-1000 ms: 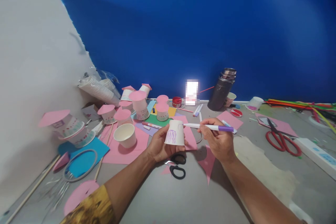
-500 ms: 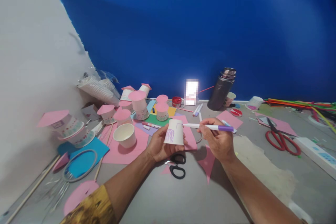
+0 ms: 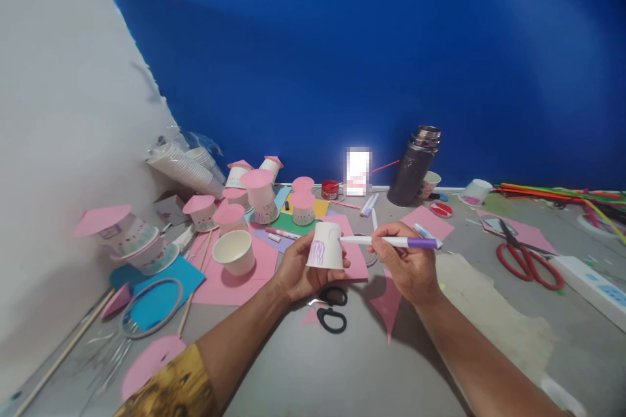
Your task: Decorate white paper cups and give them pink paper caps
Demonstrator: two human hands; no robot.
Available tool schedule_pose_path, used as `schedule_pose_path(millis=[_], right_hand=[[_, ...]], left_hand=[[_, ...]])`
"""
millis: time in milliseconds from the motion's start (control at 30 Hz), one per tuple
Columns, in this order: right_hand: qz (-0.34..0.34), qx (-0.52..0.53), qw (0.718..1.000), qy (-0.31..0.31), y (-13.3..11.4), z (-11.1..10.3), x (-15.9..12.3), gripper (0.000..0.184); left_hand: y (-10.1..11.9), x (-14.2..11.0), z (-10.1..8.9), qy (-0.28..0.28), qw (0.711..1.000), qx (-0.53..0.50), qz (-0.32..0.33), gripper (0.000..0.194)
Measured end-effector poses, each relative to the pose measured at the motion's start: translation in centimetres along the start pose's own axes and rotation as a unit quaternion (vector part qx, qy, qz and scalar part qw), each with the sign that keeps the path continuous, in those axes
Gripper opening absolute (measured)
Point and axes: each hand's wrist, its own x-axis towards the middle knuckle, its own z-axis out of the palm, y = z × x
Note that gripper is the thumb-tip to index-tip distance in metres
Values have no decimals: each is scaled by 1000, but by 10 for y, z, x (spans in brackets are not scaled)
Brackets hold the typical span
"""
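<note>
- Slightly lower than half a second ago, the marker (image 3: 398, 242) now has its tip further down the right side of the paper cup (image 3: 328, 246); the cup itself has hardly moved.
- Likely that small shift is one side of the purple outline near the cup's top being drawn, with the work only partly done.
- Right hand (image 3: 409, 264): grip closed around the marker's white barrel, purple end pointing away from the cup. Whether the tip actually touches the cup, I cannot tell.
- Left hand (image 3: 299, 270): grip curled around the upside-down cup, holding it above the bench (image 3: 293, 365), purple scribble facing the camera.
- Black-handled scissors (image 3: 332, 331) lie on the grey bench, just below the left hand.
- Further left, an upright white cup (image 3: 238, 262) stands on pink paper (image 3: 259, 281), near several pink-roofed cups (image 3: 258, 199).
- On the right are a dark flask (image 3: 412, 172), red-handled scissors (image 3: 527, 262) and a white power strip (image 3: 591, 290).
- Behind rises a blue wall (image 3: 313, 65), meeting a white wall (image 3: 63, 78) at left.
</note>
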Motion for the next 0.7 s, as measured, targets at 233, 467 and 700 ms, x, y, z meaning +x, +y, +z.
schedule_pose_path(millis=[233, 467, 700], right_hand=[[6, 4, 1000, 3, 0, 0, -1, 16], [-6, -3, 1000, 6, 2, 3, -5, 16], [-1, 0, 1000, 1, 3, 5, -5, 15]], left_hand=[[0, 0, -1, -3, 1000, 5, -1, 46], [-1, 2, -4, -9, 1000, -2, -2, 47], [-2, 2, -7, -2, 1000, -1, -1, 47]])
